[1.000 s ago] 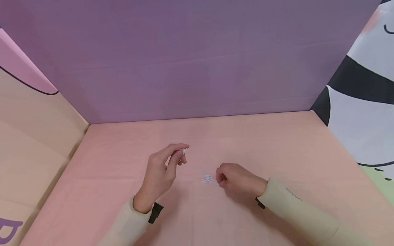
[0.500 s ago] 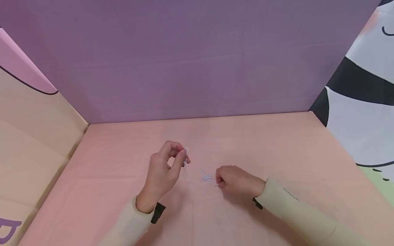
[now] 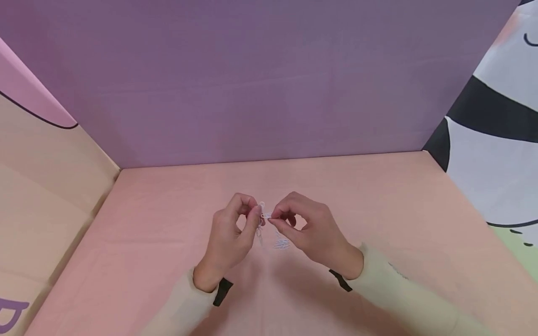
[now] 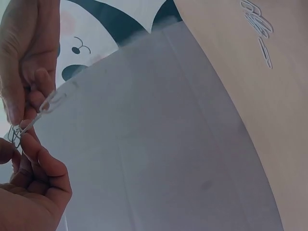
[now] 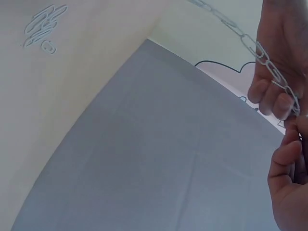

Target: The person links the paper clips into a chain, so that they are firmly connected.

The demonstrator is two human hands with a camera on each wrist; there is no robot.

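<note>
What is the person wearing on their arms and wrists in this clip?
Both arms are covered by long, pale cream sleeves that end at the wrists. A black strap shows at the cuff behind the left hand, and another behind the right hand. The hands are bare, with no gloves. No rings or markings can be made out.

A pink tabletop (image 3: 378,219) carries everything here, its surface smooth and matte. It meets a purple back wall along its far edge, and panels rise at its left and right edges. A small loose pile of pale paper clips (image 3: 282,243) lies flat on it near the middle, a little toward the near edge, the clips overlapping one another.
</note>
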